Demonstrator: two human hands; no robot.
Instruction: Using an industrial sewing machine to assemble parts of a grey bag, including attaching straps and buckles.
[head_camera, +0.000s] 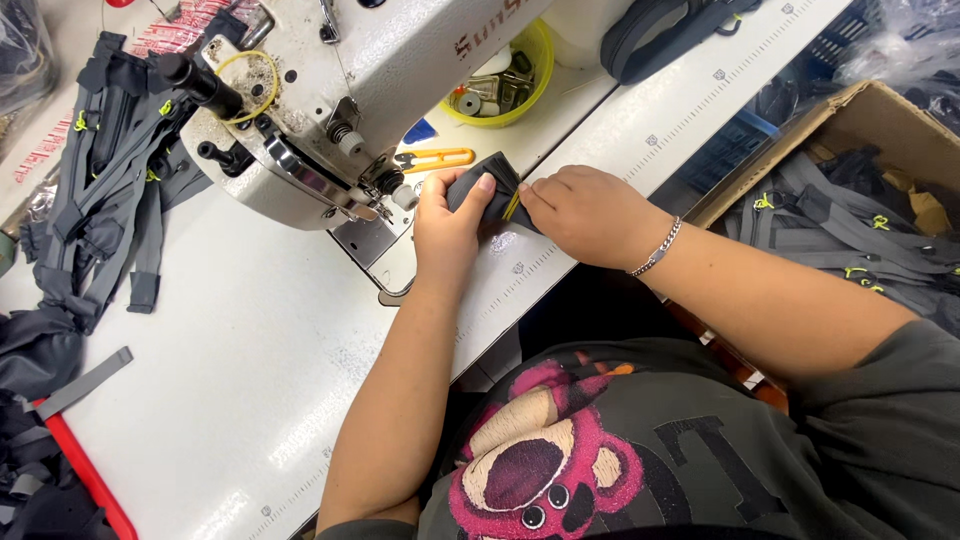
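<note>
Two bare hands meet on one small dark grey fabric piece with a yellow edge (497, 190), which lies on the white sewing table (250, 330) just right of the needle area. The left hand (447, 225) pinches its left end between thumb and fingers. The right hand (590, 215) presses flat fingertips on its right end. The piece's long axis runs left to right, and the left hand is nearer to the white industrial sewing machine (340, 90). Behind them lie orange-handled thread snips (437, 158) and a yellow round plastic bowl of metal parts (505, 85).
</note>
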